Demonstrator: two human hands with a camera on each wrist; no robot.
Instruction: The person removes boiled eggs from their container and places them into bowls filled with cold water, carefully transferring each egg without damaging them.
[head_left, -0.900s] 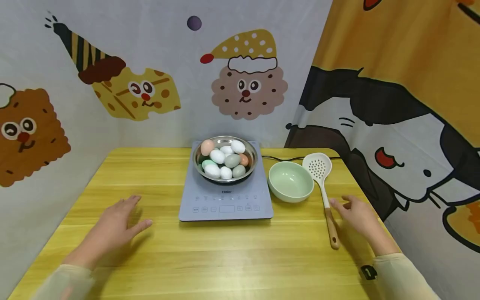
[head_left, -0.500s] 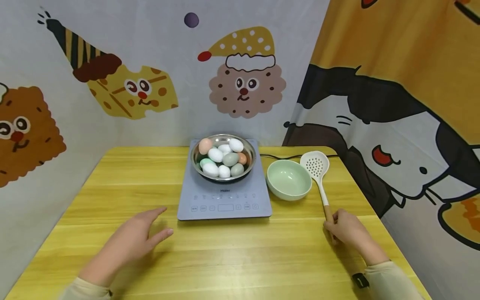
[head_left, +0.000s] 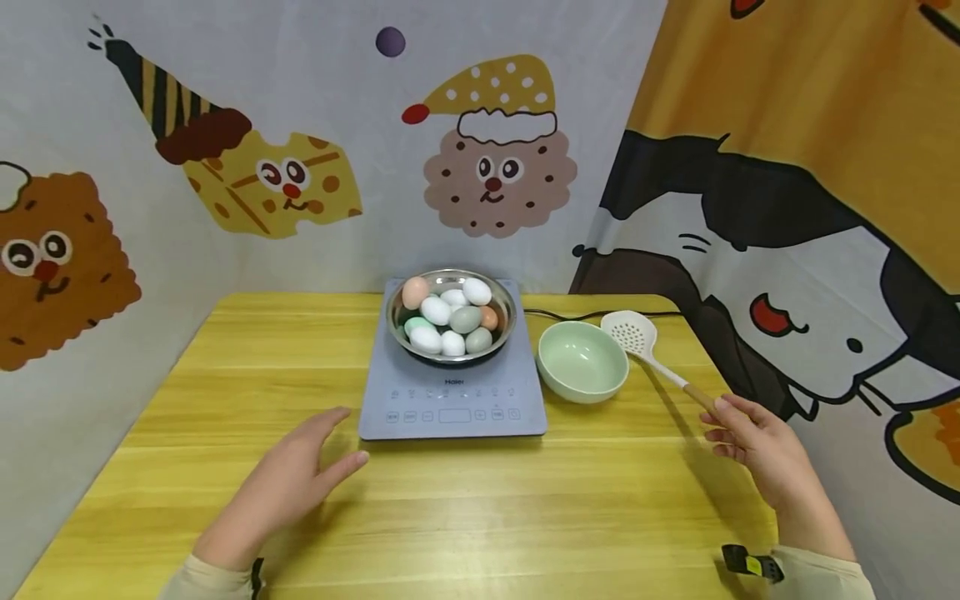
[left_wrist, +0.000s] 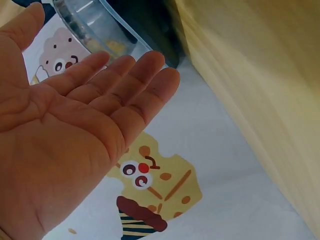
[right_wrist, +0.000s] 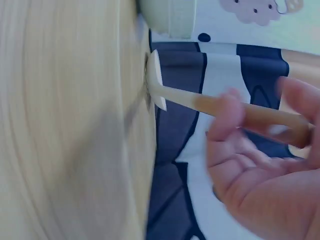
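My right hand (head_left: 765, 450) grips the wooden handle (right_wrist: 270, 122) of a white skimmer (head_left: 630, 333) with a perforated head. The handle is lifted and slants up towards me, while the head stays low beside the green bowl (head_left: 582, 362). Over the table, in front of the induction cooker (head_left: 453, 400), my left hand (head_left: 296, 483) is held with fingers extended and holds nothing; its bare palm (left_wrist: 55, 145) shows in the left wrist view. On the cooker stands a steel pan (head_left: 510, 321) with several eggs (head_left: 453, 317) in white, grey-green and brown.
A black cable (head_left: 570, 317) runs along the back of the yellow wooden table (head_left: 300, 333). Behind it hangs a printed cloth (head_left: 300, 50) with cartoon figures. Near my right cuff is a black strap (head_left: 750, 562).
My right hand has taken hold of the skimmer's handle, raised it and swung it to the right. My left hand has moved right, towards the cooker's front edge.
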